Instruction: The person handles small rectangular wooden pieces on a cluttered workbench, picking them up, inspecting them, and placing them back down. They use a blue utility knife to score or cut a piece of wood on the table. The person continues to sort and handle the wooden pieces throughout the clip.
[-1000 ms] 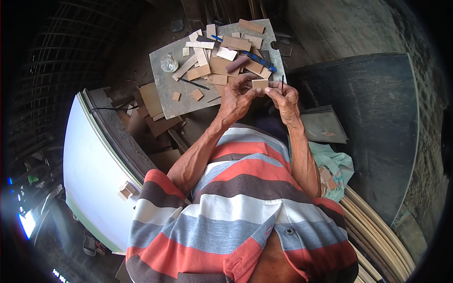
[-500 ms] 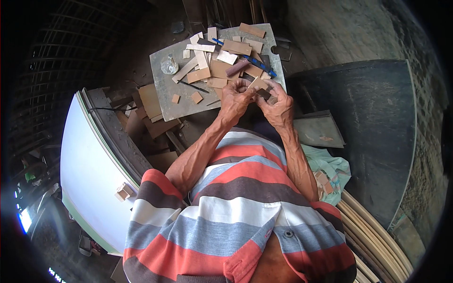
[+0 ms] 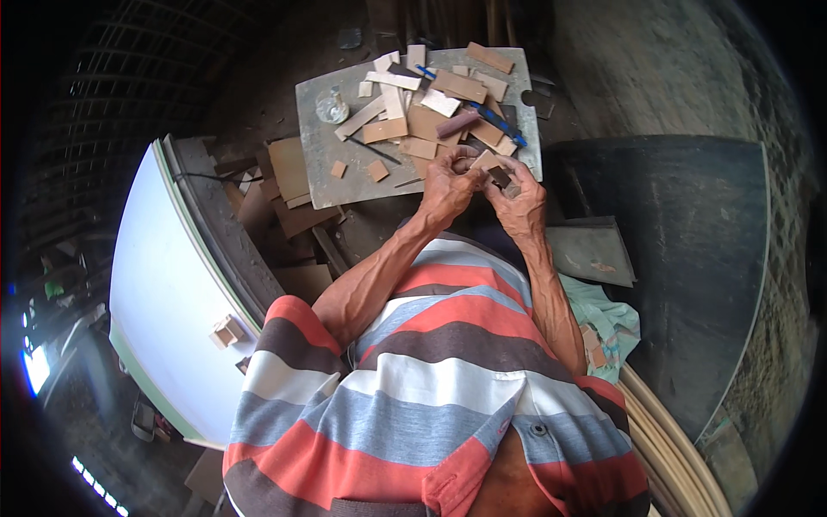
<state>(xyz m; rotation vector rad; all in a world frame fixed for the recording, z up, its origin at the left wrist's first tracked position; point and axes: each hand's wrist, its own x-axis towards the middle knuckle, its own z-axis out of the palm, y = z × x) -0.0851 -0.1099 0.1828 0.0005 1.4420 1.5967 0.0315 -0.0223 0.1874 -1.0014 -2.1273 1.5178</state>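
Observation:
Both my hands meet over the near edge of the work board (image 3: 323,189). Between them is a small wooden piece (image 3: 486,161), pale on top and dark on the side facing me. My left hand (image 3: 450,185) pinches its left side, fingers curled. My right hand (image 3: 520,203) grips the right side with bent fingers. The fingers partly hide its shape. Just beyond lie a maroon cylinder (image 3: 457,123), a blue and black tool (image 3: 500,124) and a heap of thin wood strips (image 3: 385,130). A thin black stick (image 3: 376,150) and two small wood squares (image 3: 377,171) lie left of my hands.
A glass jar (image 3: 332,107) stands at the board's left. A white curved panel (image 3: 177,293) bears a small wooden box-like piece (image 3: 226,332). On the right are a large dark panel (image 3: 672,250), a pale green cloth sack (image 3: 616,320) and long wood strips (image 3: 668,435).
The view has shifted, so the board and my hands appear further right and slightly lower. Both hands keep hold of the wooden piece, with little visible change in grip.

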